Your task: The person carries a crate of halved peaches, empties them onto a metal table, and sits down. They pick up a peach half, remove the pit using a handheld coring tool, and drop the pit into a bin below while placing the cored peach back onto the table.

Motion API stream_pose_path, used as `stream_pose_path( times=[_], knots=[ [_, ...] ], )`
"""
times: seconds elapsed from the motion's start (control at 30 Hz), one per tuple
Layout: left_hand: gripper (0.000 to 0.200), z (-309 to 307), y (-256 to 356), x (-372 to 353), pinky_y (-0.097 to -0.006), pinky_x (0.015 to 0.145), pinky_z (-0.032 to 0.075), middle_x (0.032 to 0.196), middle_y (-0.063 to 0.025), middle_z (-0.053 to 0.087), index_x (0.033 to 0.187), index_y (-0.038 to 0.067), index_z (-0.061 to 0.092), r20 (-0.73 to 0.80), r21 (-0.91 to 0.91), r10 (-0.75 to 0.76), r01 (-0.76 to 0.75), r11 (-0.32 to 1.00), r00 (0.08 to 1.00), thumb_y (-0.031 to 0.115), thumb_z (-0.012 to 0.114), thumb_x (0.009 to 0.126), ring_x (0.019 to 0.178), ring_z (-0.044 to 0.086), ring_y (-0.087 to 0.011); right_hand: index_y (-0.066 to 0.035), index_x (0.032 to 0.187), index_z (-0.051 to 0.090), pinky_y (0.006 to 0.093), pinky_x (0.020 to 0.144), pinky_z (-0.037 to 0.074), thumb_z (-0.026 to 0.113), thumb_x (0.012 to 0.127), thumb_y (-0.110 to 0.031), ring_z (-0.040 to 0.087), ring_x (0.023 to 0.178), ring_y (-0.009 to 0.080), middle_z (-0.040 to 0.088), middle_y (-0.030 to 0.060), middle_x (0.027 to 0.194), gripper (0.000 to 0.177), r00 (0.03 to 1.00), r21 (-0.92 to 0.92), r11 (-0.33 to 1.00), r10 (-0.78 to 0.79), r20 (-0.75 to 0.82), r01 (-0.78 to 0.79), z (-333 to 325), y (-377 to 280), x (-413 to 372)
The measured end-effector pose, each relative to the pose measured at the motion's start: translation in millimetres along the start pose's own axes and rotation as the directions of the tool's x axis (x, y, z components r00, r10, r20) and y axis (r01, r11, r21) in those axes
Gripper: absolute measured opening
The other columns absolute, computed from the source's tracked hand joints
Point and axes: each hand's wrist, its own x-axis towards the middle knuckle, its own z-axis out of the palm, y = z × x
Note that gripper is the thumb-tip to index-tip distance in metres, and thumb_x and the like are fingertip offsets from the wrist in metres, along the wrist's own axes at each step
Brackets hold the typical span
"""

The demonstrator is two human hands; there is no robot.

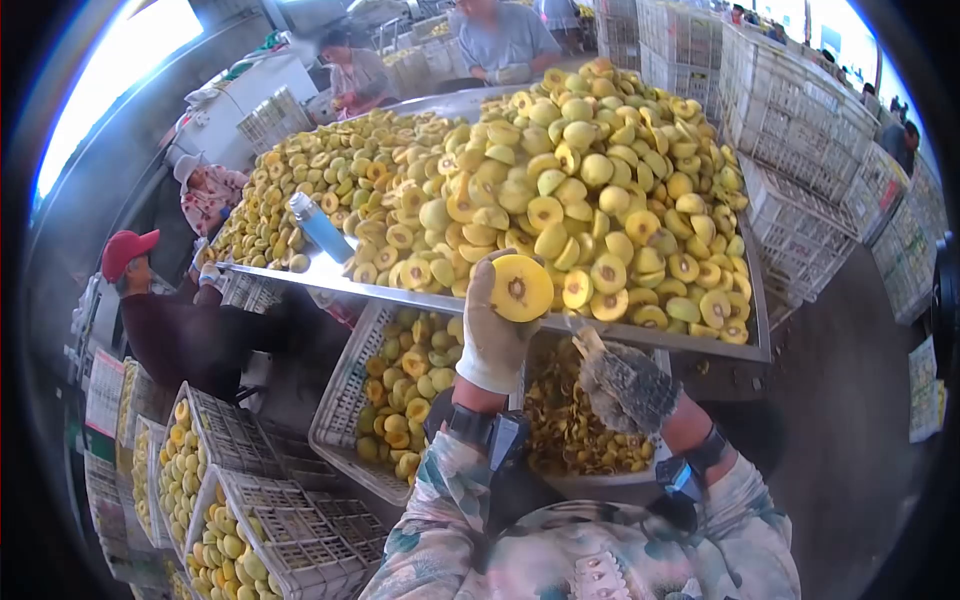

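Observation:
My left hand (497, 335), in a pale glove, holds up a halved yellow fruit (521, 288), its cut face with a brown centre turned toward me. To its right, my right hand (628, 385) wears a dark, dirty glove. Its fingers are closed around a small tool (584, 338), whose tip points up and left; its shape is partly blurred. Both hands are at the near edge of a metal table (640, 338) heaped with halved fruit (580, 170). Below them a crate (590, 480) contains brown scraps (575, 425).
A crate of fruit (347, 405) stands left of my left hand. A blue bottle (322, 230) lies on the table. A person in a red cap (180, 320) sits at the left; others work beyond the table. Crates are stacked at lower left (290, 510) and right (790, 110).

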Motion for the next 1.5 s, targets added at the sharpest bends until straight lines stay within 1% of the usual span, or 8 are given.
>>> stream_pose_path(
  times=[0.33, 0.4, 0.6, 0.8, 1.03, 1.13, 1.2, 1.5],
  knots=[
    [0.053, -11.9, -26.2, -25.2, -0.0302, 0.073, 0.049, 0.096, -0.0087, 0.056, 0.111, 0.004, 0.050, -0.095, 0.219, 0.052, -0.030, 0.975, 0.994, 0.052, 0.035, 0.092, 0.085, 0.056, -0.0172, -0.007, 0.108, 0.053, 0.0233, 0.055, 0.049, 0.055, 0.087, -0.022, 0.058, 0.068, 0.0124, 0.059, 0.0033, 0.088, 0.026, 0.970, -0.376, 0.895, -0.201, 0.137, 0.239, -23.1, 36.8, 30.4],
    [0.056, -10.0, -29.1, -27.4, -0.0308, 0.073, 0.049, 0.096, -0.0098, 0.057, 0.111, 0.004, 0.050, -0.082, 0.269, 0.077, -0.053, 0.962, 0.994, 0.054, 0.037, 0.090, 0.084, 0.056, -0.0184, -0.006, 0.113, 0.051, 0.0226, 0.063, 0.049, 0.053, 0.088, -0.017, 0.059, 0.078, 0.0120, 0.059, 0.0037, 0.095, 0.028, 0.653, -0.768, -0.133, -0.449, 0.610, 0.627, -28.4, 41.6, 34.7],
    [0.052, -10.3, -42.8, -32.2, -0.0315, 0.073, 0.049, 0.091, -0.0084, 0.058, 0.104, 0.002, 0.054, -0.091, 0.397, 0.217, -0.164, 0.903, 0.972, 0.050, 0.040, 0.091, 0.082, 0.057, -0.0184, -0.007, 0.106, 0.055, 0.0231, 0.059, 0.047, 0.053, 0.089, -0.020, 0.057, 0.075, 0.0107, 0.060, 0.0018, 0.089, 0.022, 0.989, -0.289, 0.948, -0.144, -0.027, 0.130, -32.8, 56.9, 43.0],
    [0.036, -23.1, -49.8, -30.1, -0.0269, 0.073, 0.047, 0.092, -0.0063, 0.059, 0.102, -0.001, 0.058, 0.091, 0.613, 0.453, -0.409, 0.676, 0.887, 0.031, 0.043, 0.093, 0.082, 0.056, -0.0137, -0.009, 0.102, 0.057, 0.0225, 0.048, 0.042, 0.056, 0.088, -0.033, 0.055, 0.061, 0.0094, 0.059, 0.0012, 0.083, 0.028, 0.940, -0.575, 0.744, -0.270, 0.209, 0.341, -17.2, 42.5, 19.2],
    [0.032, -27.5, -23.0, -20.3, -0.0260, 0.077, 0.045, 0.093, -0.0068, 0.061, 0.103, -0.002, 0.057, 0.181, 0.801, -0.252, 0.006, 0.599, 0.951, 0.025, 0.047, 0.091, 0.085, 0.056, -0.0124, -0.009, 0.111, 0.055, 0.0189, 0.050, 0.042, 0.055, 0.090, -0.023, 0.054, 0.064, 0.0061, 0.060, -0.0015, 0.084, 0.025, 0.971, -0.031, 0.975, 0.222, 0.087, -0.221, -23.5, 35.9, -17.7],
    [0.047, -39.5, -27.8, -33.2, -0.0307, 0.077, 0.047, 0.098, -0.0104, 0.060, 0.108, -0.003, 0.053, 0.626, 0.772, 0.134, -0.635, 0.035, 0.768, 0.040, 0.039, 0.093, 0.089, 0.058, -0.0183, -0.010, 0.108, 0.057, 0.0191, 0.047, 0.041, 0.054, 0.090, -0.026, 0.053, 0.059, 0.0066, 0.058, -0.0025, 0.082, 0.024, 0.987, 0.144, 0.976, 0.157, 0.036, -0.161, -15.8, 44.0, -21.2],
    [0.050, -18.7, -43.0, -55.3, -0.0297, 0.077, 0.047, 0.097, -0.0097, 0.059, 0.111, -0.001, 0.051, 0.140, 0.481, 0.067, -0.127, 0.867, 0.988, 0.043, 0.041, 0.091, 0.089, 0.057, -0.0167, -0.011, 0.099, 0.059, 0.0197, 0.042, 0.038, 0.055, 0.088, -0.035, 0.049, 0.050, 0.0076, 0.055, -0.0024, 0.071, 0.027, 0.986, 0.194, 0.967, 0.168, -0.004, -0.164, -12.5, 47.3, -16.7],
    [0.025, -24.4, -47.5, -27.4, -0.0209, 0.060, 0.045, 0.088, -0.0014, 0.062, 0.103, -0.003, 0.058, 0.146, 0.783, -0.039, -0.091, 0.615, 0.988, 0.013, 0.063, 0.083, 0.072, 0.054, -0.0059, -0.013, 0.128, 0.043, 0.0248, 0.052, 0.046, 0.052, 0.089, -0.034, 0.056, 0.065, 0.0125, 0.059, 0.0023, 0.089, 0.045, 0.930, 0.408, 0.849, 0.230, 0.287, -0.336, -26.1, 53.2, -1.8]
  ],
)
